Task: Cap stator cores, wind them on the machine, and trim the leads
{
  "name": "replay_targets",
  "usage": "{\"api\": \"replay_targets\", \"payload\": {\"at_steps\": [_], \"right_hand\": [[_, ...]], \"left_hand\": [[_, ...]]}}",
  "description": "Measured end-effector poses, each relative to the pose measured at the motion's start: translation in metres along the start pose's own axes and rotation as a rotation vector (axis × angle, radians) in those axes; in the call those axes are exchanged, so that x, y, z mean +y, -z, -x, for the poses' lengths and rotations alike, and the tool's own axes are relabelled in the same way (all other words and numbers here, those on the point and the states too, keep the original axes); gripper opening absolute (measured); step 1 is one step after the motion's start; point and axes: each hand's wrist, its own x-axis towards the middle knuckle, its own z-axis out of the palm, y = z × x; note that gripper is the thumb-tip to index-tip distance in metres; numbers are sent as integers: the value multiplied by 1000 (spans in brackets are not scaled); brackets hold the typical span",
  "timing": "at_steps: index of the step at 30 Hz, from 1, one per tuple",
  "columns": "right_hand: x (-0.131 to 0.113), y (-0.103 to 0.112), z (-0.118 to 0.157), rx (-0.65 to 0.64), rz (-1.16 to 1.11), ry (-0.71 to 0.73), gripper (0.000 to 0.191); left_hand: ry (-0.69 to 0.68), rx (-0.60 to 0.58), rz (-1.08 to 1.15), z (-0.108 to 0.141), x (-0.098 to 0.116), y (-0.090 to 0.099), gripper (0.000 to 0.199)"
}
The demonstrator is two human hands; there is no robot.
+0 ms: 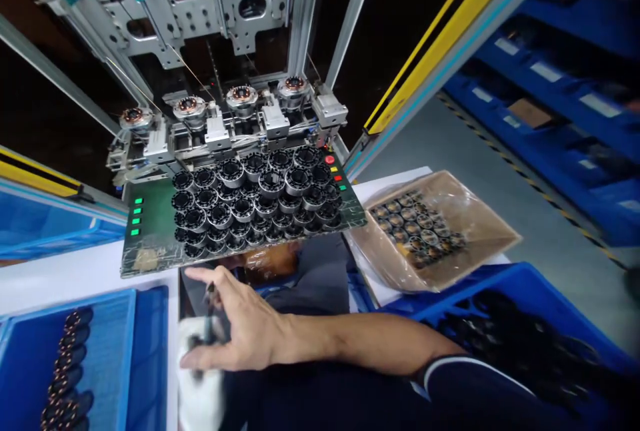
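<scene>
My right hand (245,324) is bare and reaches in from the right, just below the front edge of the green machine panel (157,201). Its index finger points left and the thumb is spread away from it. Under it, my left hand (200,377) wears a white glove and is smeared by motion, so its fingers do not show. A small dark thing (211,294) lies by the right fingers; its kind is unclear. Stacked on the panel are several rows of black-and-silver motor stators (243,209). Behind them, copper-wound stators (189,105) sit in the winding machine's holders.
A lined cardboard box (480,224) of stators stands at the right, above a blue bin (525,284) of dark parts. At the left, a blue tray (107,331) holds copper-wound stators (65,371). Lit buttons (330,159) mark the panel's right side. Metal posts flank the machine.
</scene>
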Motion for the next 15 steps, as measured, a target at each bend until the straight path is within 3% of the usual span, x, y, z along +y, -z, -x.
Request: {"api": "replay_targets", "payload": {"at_steps": [1, 3, 5, 7, 11, 15], "right_hand": [[-6, 7, 3, -31, -27, -49, 109], [-21, 32, 12, -77, -1, -116, 94], [-40, 69, 23, -135, 99, -131, 81], [-62, 114, 29, -222, 223, -130, 63], [-98, 209, 10, -327, 649, -93, 68], [-105, 296, -58, -336, 940, 76, 40]], "left_hand": [[-14, -37, 18, 4, 5, -15, 48], [-83, -261, -80, -2, 12, -31, 56], [-132, -518, -254, -24, 9, -31, 56], [-91, -618, -414, -57, -6, -21, 51], [104, -471, -603, -135, -51, 3, 46], [121, -313, -719, -206, -69, 9, 39]]}}
